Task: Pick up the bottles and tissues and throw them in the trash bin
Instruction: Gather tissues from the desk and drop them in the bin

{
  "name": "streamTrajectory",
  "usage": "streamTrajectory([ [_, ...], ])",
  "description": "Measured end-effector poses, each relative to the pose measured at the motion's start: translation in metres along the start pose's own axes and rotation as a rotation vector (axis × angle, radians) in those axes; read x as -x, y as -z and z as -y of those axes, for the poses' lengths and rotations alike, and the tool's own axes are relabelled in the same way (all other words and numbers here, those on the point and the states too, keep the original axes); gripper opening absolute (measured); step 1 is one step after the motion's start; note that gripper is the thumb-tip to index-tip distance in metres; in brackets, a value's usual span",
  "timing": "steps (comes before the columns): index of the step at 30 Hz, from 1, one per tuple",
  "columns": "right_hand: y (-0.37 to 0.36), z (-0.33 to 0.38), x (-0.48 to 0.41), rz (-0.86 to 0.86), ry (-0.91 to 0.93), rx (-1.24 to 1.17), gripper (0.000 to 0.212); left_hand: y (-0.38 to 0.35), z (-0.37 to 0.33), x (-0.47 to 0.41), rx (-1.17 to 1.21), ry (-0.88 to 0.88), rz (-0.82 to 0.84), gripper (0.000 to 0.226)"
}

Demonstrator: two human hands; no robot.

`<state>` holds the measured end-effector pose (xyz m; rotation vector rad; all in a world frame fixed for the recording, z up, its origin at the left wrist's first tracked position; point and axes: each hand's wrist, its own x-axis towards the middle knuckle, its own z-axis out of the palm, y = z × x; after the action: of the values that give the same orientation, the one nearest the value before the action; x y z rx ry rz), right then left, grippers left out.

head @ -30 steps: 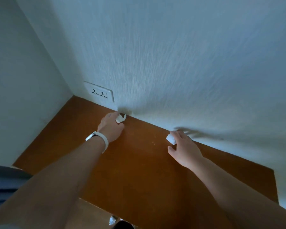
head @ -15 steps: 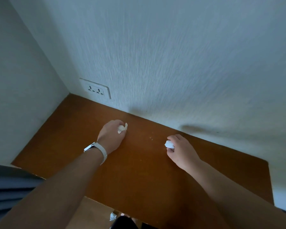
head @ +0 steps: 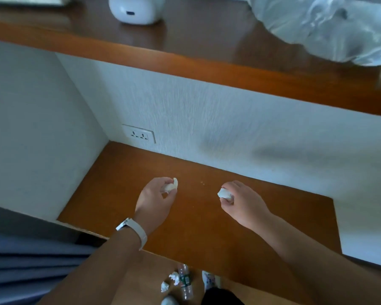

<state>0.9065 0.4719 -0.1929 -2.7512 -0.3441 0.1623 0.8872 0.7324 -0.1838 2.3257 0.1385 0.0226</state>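
Tissue wad (head: 171, 187) pinched in left hand (head: 155, 199) fingertips, second wad (head: 224, 193) gripped in curled right hand (head: 242, 201); both over table (head: 119, 183) centre, probably gathered for one trip to bin (not in view). Brown wood table, white corner walls (head: 42, 128), outlet (head: 139, 134) at 11 o'clock. Floor (head: 195, 266) at 6 o'clock: bottle (head: 185, 281), more wads (head: 174, 277).

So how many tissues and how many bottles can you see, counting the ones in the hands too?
Tissues: 4. The left hand grips a tissue, the right hand grips a second tissue, and two floor tissues lie crumpled down below.
Bottles: 1. The bottle lies on the floor beside them.
Total: 5
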Motion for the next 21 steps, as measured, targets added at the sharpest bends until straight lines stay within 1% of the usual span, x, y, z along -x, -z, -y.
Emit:
streamTrajectory([
  [3,0.022,0.015,0.023,-0.034,0.009,0.01,0.032,0.011,-0.013,0.018,-0.104,-0.161,0.017,0.027],
  [8,0.051,0.033,0.073,-0.07,-0.04,0.019,0.031,0.015,-0.02,0.04,-0.096,-0.294,0.074,0.028],
  [12,0.061,0.037,0.114,-0.099,-0.092,0.013,0.032,0.008,-0.031,0.056,-0.065,-0.349,0.13,0.028],
  [21,0.079,0.016,0.188,-0.16,-0.096,0.079,0.029,-0.004,-0.083,0.111,-0.085,-0.495,0.116,0.029],
])
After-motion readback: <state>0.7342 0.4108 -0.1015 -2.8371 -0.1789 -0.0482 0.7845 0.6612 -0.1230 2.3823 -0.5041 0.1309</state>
